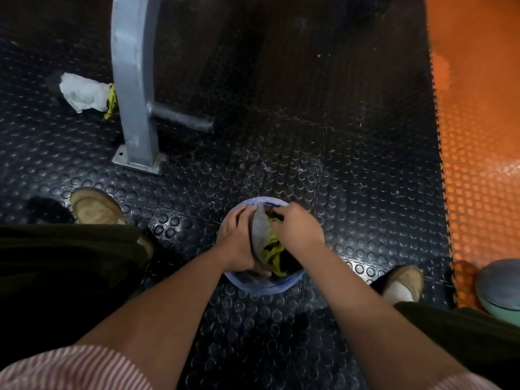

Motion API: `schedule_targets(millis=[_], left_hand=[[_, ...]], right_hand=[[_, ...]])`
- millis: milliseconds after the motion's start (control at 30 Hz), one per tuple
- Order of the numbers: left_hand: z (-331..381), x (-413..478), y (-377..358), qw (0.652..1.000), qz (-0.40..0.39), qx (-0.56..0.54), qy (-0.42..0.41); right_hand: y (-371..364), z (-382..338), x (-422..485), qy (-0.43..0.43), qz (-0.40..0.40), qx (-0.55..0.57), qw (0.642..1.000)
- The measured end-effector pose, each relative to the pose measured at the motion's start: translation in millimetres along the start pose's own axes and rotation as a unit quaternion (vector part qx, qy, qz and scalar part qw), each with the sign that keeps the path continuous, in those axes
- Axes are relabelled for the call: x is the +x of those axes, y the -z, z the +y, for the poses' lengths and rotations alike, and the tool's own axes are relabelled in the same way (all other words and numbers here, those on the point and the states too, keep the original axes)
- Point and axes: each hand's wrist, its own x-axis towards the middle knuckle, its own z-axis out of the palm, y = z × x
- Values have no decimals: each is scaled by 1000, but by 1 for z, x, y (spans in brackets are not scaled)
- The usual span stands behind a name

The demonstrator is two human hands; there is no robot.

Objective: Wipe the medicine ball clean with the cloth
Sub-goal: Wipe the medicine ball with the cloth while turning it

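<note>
A lilac-blue medicine ball (263, 285) with dark patches sits on the black studded floor between my feet. A crumpled grey and yellow-green cloth (263, 237) lies on top of it. My left hand (239, 240) cups the ball's left side, its fingers curved over the top and its thumb low near the cloth's edge. My right hand (298, 226) grips the cloth from the right and presses it onto the ball. The hands and the cloth hide most of the ball's top.
A grey metal post (135, 94) with a bolted foot and a side bar stands at the back left, a white crumpled rag (81, 92) beside it. My tan shoes (95, 206) flank the ball. On the orange mat (478, 108), another grey-and-teal ball (499, 288) sits at the right edge.
</note>
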Motion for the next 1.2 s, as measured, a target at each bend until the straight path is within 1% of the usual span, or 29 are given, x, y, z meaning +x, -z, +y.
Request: schedule_targets(millis=[133, 233, 367, 433, 533, 600, 700, 767, 867, 967, 1100, 1200], left_hand=[[3, -1, -2, 1000, -7, 23, -9], [7, -3, -7, 998, -10, 54, -18], [9, -2, -9, 996, -18, 84, -24], [10, -5, -7, 995, -23, 90, -37], [9, -9, -4, 997, -13, 58, -49], [7, -8, -3, 998, -11, 41, -46], [7, -4, 1, 998, -14, 49, -41], [6, -1, 4, 999, -24, 34, -31], [4, 1, 4, 999, -28, 19, -21], [6, -1, -3, 999, -9, 33, -29], [10, -4, -4, 997, -7, 62, -39], [5, -5, -2, 998, -6, 41, -48]], right_hand=[[-8, 20, -39, 3, 8, 21, 1000], [-4, 23, -31, 1, 12, 5, 1000], [7, 10, 3, -8, 8, -15, 1000], [12, 1, 22, -14, -12, -22, 1000], [20, -8, 41, -9, -61, -40, 997], [21, -6, 41, -8, -71, -39, 997], [12, 4, 18, 4, -40, -25, 999], [3, 13, -8, 16, -12, 2, 1000], [-7, 21, -37, 6, 28, 37, 999], [-8, 19, -31, 6, 53, 18, 998], [0, 6, 10, -2, 26, -14, 1000], [12, -11, 40, 4, -30, -49, 998]])
